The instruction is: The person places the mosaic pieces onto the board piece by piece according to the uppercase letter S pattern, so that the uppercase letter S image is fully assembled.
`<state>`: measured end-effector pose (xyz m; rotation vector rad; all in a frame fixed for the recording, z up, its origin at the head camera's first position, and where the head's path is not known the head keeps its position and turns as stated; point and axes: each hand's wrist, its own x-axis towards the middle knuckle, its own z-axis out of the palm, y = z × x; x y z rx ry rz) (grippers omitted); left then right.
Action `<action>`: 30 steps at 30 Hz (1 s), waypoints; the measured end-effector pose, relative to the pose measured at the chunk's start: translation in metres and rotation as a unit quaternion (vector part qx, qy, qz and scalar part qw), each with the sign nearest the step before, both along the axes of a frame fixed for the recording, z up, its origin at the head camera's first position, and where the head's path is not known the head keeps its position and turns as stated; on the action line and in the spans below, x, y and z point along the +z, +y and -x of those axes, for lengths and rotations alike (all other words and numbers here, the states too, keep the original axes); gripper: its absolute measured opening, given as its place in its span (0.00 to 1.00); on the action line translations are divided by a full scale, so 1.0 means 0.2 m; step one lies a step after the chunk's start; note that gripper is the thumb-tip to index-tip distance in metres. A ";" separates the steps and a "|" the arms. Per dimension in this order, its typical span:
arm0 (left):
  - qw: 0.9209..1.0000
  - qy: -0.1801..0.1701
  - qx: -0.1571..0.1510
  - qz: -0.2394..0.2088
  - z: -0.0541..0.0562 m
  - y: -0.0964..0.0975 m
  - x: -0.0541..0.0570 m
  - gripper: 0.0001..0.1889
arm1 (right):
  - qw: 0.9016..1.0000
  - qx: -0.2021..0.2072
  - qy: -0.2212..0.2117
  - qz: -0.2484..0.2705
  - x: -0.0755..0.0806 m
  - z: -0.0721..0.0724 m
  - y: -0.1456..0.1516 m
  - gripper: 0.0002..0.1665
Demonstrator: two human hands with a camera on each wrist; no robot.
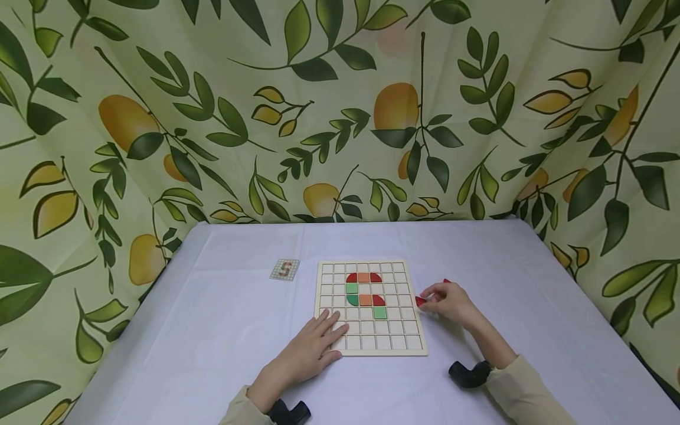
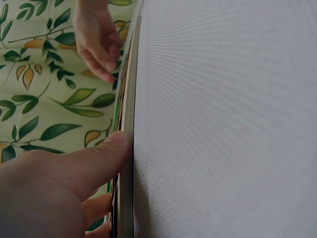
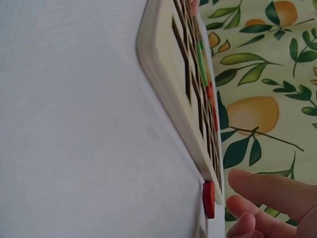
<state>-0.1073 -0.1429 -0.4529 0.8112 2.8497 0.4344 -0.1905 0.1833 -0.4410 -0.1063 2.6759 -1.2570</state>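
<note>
A white gridded wooden board (image 1: pixel 372 333) lies on the table, with red, orange and green squares and quarter-round tiles (image 1: pixel 366 277) set in its upper and middle cells. My left hand (image 1: pixel 310 345) rests on its lower left part, fingers spread straight; in the left wrist view the thumb (image 2: pixel 111 153) presses the board's edge. My right hand (image 1: pixel 450 302) is by the board's right edge, thumb and finger apart around a red tile (image 1: pixel 421 301). In the right wrist view that red tile (image 3: pixel 209 199) stands clear of the fingertips (image 3: pixel 240 177), beside the board's edge. Another red tile (image 1: pixel 446 281) is mostly hidden behind the right hand.
A small card (image 1: pixel 285 270) with a gridded S-shaped pattern lies left of the board's top. A white cloth (image 1: pixel 212 313) covers the table. A leaf-and-fruit patterned curtain (image 1: pixel 340 118) hangs at the back and sides. Black curved fittings (image 1: pixel 470 375) sit at both wrists.
</note>
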 end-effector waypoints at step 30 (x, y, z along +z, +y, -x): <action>1.000 0.001 0.002 0.003 0.00 0.00 0.00 0.28 | 1.000 0.007 -0.017 -0.017 -0.02 0.00 0.05 0.15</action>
